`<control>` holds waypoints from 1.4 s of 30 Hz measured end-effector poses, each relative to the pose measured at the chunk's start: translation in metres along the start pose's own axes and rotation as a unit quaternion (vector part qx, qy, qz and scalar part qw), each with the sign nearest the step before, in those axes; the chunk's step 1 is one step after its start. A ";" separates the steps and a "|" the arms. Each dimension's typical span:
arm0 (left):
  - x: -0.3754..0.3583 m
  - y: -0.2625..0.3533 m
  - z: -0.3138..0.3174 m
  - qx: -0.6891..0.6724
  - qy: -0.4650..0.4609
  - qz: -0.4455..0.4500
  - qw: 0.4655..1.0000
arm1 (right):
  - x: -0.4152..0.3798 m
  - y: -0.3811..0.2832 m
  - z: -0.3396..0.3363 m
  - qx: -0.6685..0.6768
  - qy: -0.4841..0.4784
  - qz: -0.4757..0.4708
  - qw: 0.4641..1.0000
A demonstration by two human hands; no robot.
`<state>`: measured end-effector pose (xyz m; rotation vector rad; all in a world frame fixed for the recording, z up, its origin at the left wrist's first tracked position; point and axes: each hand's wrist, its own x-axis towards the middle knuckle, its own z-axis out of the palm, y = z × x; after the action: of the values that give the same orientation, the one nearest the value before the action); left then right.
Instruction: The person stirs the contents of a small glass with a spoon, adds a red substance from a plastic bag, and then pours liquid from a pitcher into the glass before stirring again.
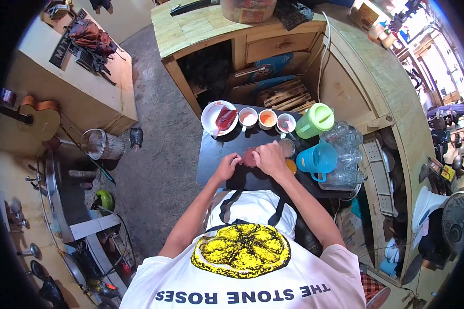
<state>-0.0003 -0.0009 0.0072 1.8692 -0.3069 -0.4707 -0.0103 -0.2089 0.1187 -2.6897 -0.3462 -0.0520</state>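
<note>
A glass of pinkish-red drink (pixel 249 157) stands on the dark table between my hands. The fingers of my left hand (pixel 229 166) are closed at its left side, gripping it. On its right, my right hand (pixel 271 159) is curled at the rim, and what its fingers hold is hidden. Just beyond that hand is a glass with a pale drink (pixel 287 148), and a glass of orange drink (pixel 291 166) sits beside the wrist. Behind stand a white mug with pale pink powder (pixel 248 118), a mug with orange powder (pixel 267 119) and another mug with pinkish contents (pixel 285 123).
A white bowl (pixel 209 119) with a red packet (pixel 226 118) sits at the table's back left. To the right are a lidded green pitcher (pixel 315 121), a blue pitcher (pixel 317 158) and several upturned clear glasses (pixel 344 149). A wooden cabinet (pixel 273 44) borders the table's far side.
</note>
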 end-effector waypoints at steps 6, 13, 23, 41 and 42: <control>0.002 -0.007 0.001 0.003 -0.004 0.006 1.000 | -0.005 0.005 0.007 -0.036 -0.041 0.004 0.999; 0.002 -0.009 0.001 0.005 -0.004 0.006 1.000 | 0.005 0.000 -0.002 -0.054 -0.022 0.028 0.998; 0.001 -0.005 0.001 0.000 0.002 0.014 1.000 | 0.005 -0.003 -0.010 -0.024 -0.014 0.039 0.999; 0.002 -0.006 0.001 -0.001 0.004 0.014 1.000 | 0.006 -0.001 -0.006 0.011 -0.011 -0.002 1.000; 0.003 -0.007 0.002 -0.004 0.004 0.013 1.000 | 0.007 0.000 -0.008 -0.009 -0.008 -0.003 1.000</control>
<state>0.0011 -0.0011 0.0001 1.8569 -0.3243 -0.4466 -0.0036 -0.2104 0.1267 -2.7077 -0.3595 -0.0351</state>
